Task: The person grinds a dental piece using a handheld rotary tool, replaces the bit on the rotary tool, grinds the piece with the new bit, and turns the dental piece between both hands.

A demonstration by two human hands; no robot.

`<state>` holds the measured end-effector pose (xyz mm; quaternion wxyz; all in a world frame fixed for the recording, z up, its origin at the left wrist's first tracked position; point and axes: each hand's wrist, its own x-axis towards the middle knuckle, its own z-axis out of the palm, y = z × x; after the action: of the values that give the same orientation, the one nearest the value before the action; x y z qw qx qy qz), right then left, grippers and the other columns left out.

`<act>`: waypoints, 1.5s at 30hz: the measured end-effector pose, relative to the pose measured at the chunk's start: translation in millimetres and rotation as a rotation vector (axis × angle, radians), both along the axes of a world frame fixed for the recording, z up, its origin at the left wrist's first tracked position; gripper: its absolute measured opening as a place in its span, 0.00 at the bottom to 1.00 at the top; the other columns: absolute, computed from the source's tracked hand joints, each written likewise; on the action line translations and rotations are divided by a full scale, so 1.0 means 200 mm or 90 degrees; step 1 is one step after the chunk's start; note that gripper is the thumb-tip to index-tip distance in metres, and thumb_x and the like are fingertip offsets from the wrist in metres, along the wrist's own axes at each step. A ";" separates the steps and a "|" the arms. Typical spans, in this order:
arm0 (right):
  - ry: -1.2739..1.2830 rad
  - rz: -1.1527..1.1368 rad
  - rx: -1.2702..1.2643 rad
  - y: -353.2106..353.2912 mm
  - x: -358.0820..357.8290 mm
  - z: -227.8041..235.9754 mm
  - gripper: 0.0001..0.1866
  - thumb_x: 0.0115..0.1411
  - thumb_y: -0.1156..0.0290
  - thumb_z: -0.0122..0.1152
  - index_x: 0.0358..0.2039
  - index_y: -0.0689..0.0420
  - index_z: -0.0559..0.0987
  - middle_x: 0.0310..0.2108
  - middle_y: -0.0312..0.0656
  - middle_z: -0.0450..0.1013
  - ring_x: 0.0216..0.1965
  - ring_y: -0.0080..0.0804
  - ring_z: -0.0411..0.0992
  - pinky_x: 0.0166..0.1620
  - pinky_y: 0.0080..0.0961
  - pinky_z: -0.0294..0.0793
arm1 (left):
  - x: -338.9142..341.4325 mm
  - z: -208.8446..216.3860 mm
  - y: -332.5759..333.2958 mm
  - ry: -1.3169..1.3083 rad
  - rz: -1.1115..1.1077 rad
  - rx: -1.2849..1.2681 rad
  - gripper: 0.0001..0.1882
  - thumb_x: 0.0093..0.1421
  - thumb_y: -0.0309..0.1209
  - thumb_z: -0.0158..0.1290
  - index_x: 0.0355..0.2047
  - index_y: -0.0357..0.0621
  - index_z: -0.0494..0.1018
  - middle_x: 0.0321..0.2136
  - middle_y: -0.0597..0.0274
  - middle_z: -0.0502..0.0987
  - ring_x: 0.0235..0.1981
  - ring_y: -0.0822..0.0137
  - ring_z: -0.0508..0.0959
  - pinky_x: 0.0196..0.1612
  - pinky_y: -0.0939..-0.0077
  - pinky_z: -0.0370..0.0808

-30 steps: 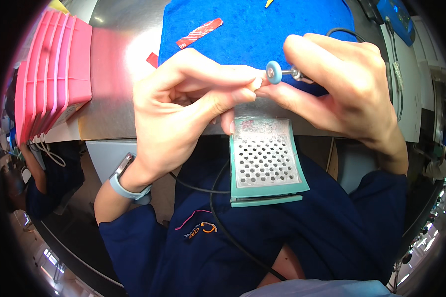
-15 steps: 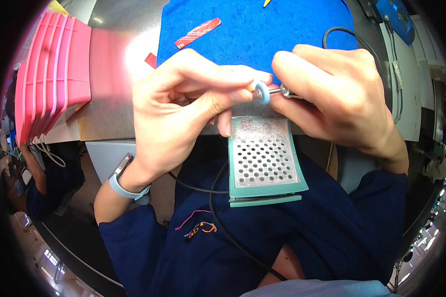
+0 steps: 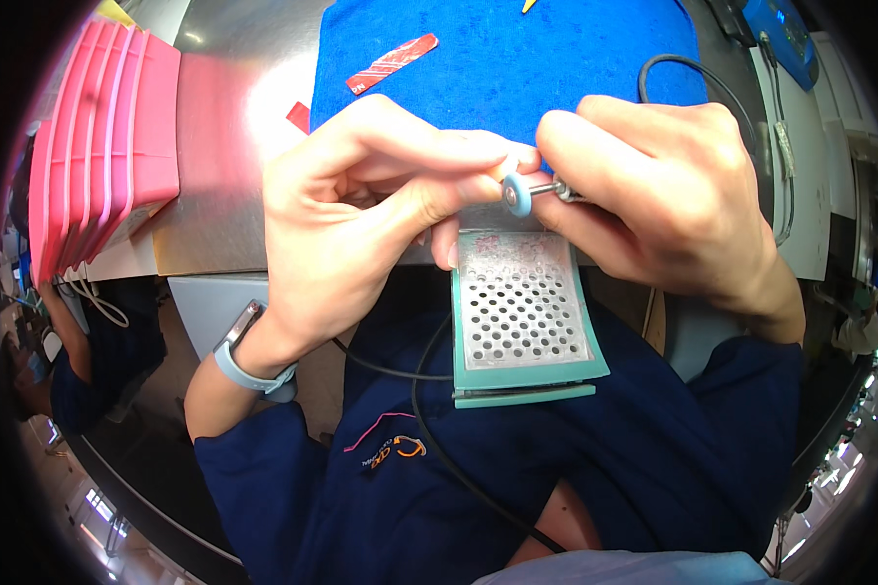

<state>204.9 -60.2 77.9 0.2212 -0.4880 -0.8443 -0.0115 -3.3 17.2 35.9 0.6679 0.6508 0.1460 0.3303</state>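
Your left hand is pinched nearly closed, thumb against forefinger, on a small pale piece mostly hidden by the fingertips. Your right hand is curled tightly around a rotary handpiece, whose blue grinding wheel sits right at that piece (whether they actually touch, you can't tell from above).

Just below your hands, the green-framed perforated metal grille juts from the desk toward your lap; a lower left fingertip overlaps its upper corner. Beyond your hands lies a blue towel bearing a red strip, with a smaller red scrap at its left edge. Pink ribbed trays crowd the far left, and a blue box stands at the upper right. One black cable loops behind your right hand; another black cord crosses your dark shirt.
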 end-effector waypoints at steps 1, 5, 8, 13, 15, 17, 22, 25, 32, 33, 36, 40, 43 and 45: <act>0.016 0.001 0.013 0.01 0.01 0.00 0.13 0.42 0.74 0.69 0.26 0.59 0.73 0.16 0.38 0.62 0.14 0.33 0.64 0.17 0.27 0.60 | 0.00 0.00 0.00 0.001 0.001 0.000 0.05 0.60 0.15 0.50 0.36 0.34 0.69 0.36 0.45 0.79 0.18 0.70 0.76 0.20 0.81 0.75; -0.020 -0.008 0.020 0.04 0.01 0.06 0.15 0.43 0.70 0.72 0.26 0.60 0.73 0.16 0.38 0.63 0.14 0.32 0.63 0.17 0.27 0.60 | 0.00 0.03 -0.01 0.034 0.037 -0.025 0.06 0.59 0.16 0.52 0.37 0.34 0.70 0.35 0.46 0.79 0.18 0.71 0.76 0.20 0.81 0.75; -0.044 -0.016 0.027 0.03 0.01 0.06 0.17 0.41 0.67 0.73 0.26 0.60 0.74 0.16 0.38 0.63 0.13 0.31 0.63 0.16 0.27 0.60 | 0.00 0.03 -0.02 0.032 0.043 -0.048 0.06 0.59 0.16 0.53 0.36 0.33 0.70 0.32 0.48 0.79 0.19 0.71 0.77 0.21 0.81 0.75; -0.014 -0.009 0.038 0.01 0.01 0.02 0.16 0.41 0.69 0.73 0.27 0.61 0.75 0.16 0.37 0.63 0.13 0.30 0.64 0.16 0.26 0.61 | 0.00 0.04 -0.02 0.034 0.044 -0.082 0.06 0.57 0.15 0.54 0.34 0.33 0.71 0.28 0.51 0.79 0.19 0.71 0.77 0.21 0.81 0.76; -0.012 -0.009 0.026 0.00 0.01 0.02 0.16 0.40 0.70 0.72 0.28 0.61 0.75 0.16 0.37 0.64 0.14 0.30 0.64 0.17 0.26 0.61 | 0.01 0.03 -0.02 0.021 0.036 -0.079 0.06 0.56 0.15 0.54 0.34 0.33 0.71 0.28 0.52 0.78 0.19 0.71 0.77 0.21 0.81 0.76; -0.006 -0.006 0.014 0.00 0.01 0.02 0.16 0.40 0.71 0.72 0.28 0.61 0.74 0.16 0.38 0.63 0.14 0.30 0.64 0.17 0.26 0.62 | 0.00 0.04 -0.02 0.022 0.039 -0.080 0.06 0.57 0.15 0.54 0.34 0.33 0.71 0.28 0.52 0.78 0.19 0.71 0.77 0.21 0.81 0.76; -0.016 -0.004 0.019 -0.01 0.01 0.02 0.16 0.39 0.73 0.71 0.27 0.60 0.74 0.16 0.37 0.63 0.14 0.31 0.64 0.17 0.26 0.62 | 0.00 0.03 -0.02 0.023 0.040 -0.078 0.06 0.57 0.15 0.54 0.34 0.33 0.71 0.28 0.52 0.79 0.19 0.70 0.77 0.20 0.81 0.76; -0.007 0.002 0.020 0.00 0.01 0.02 0.16 0.38 0.73 0.71 0.27 0.60 0.74 0.16 0.37 0.63 0.14 0.30 0.64 0.17 0.26 0.62 | 0.00 0.04 -0.03 0.037 0.052 -0.083 0.06 0.57 0.15 0.54 0.34 0.33 0.71 0.28 0.51 0.79 0.19 0.70 0.77 0.20 0.81 0.75; -0.022 -0.004 0.022 0.02 -0.01 0.06 0.15 0.41 0.72 0.71 0.27 0.60 0.74 0.16 0.38 0.63 0.14 0.31 0.64 0.17 0.27 0.61 | 0.01 0.03 -0.03 0.007 0.052 -0.070 0.07 0.57 0.15 0.55 0.36 0.33 0.71 0.29 0.51 0.79 0.19 0.70 0.77 0.20 0.82 0.75; -0.035 -0.011 0.035 0.02 -0.01 0.08 0.14 0.42 0.72 0.71 0.25 0.60 0.73 0.16 0.38 0.62 0.14 0.31 0.64 0.17 0.27 0.61 | 0.01 0.03 -0.03 -0.002 0.065 -0.067 0.08 0.57 0.16 0.55 0.37 0.34 0.72 0.29 0.52 0.79 0.19 0.70 0.77 0.21 0.82 0.75; -0.005 0.003 -0.019 0.04 -0.01 0.09 0.12 0.43 0.73 0.70 0.23 0.60 0.72 0.15 0.38 0.62 0.13 0.31 0.63 0.17 0.27 0.60 | -0.01 0.02 -0.01 0.020 0.053 -0.027 0.10 0.57 0.16 0.55 0.39 0.34 0.72 0.29 0.53 0.79 0.20 0.70 0.78 0.22 0.84 0.74; 0.013 -0.010 -0.003 0.03 -0.01 0.08 0.11 0.46 0.75 0.68 0.21 0.60 0.71 0.15 0.38 0.62 0.13 0.30 0.63 0.16 0.26 0.59 | 0.00 0.03 -0.02 0.044 0.041 -0.025 0.10 0.57 0.16 0.55 0.40 0.34 0.72 0.32 0.52 0.79 0.24 0.68 0.80 0.23 0.85 0.74; 0.003 -0.017 0.002 0.03 -0.01 0.08 0.11 0.45 0.75 0.68 0.22 0.60 0.72 0.15 0.38 0.63 0.13 0.31 0.63 0.16 0.26 0.59 | 0.00 0.02 -0.02 0.045 0.039 -0.002 0.11 0.57 0.15 0.55 0.41 0.34 0.72 0.33 0.51 0.79 0.26 0.67 0.81 0.23 0.85 0.74; 0.030 -0.009 0.008 0.03 -0.01 0.06 0.11 0.44 0.75 0.68 0.23 0.60 0.73 0.15 0.39 0.63 0.13 0.31 0.63 0.16 0.26 0.59 | -0.01 0.03 -0.02 0.046 0.041 0.000 0.11 0.57 0.14 0.54 0.40 0.34 0.72 0.33 0.50 0.79 0.27 0.66 0.81 0.23 0.84 0.74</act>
<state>202.1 -53.3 89.6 0.2439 -0.4928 -0.8352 -0.0074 -4.7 13.6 41.1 0.6515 0.6571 0.1906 0.3279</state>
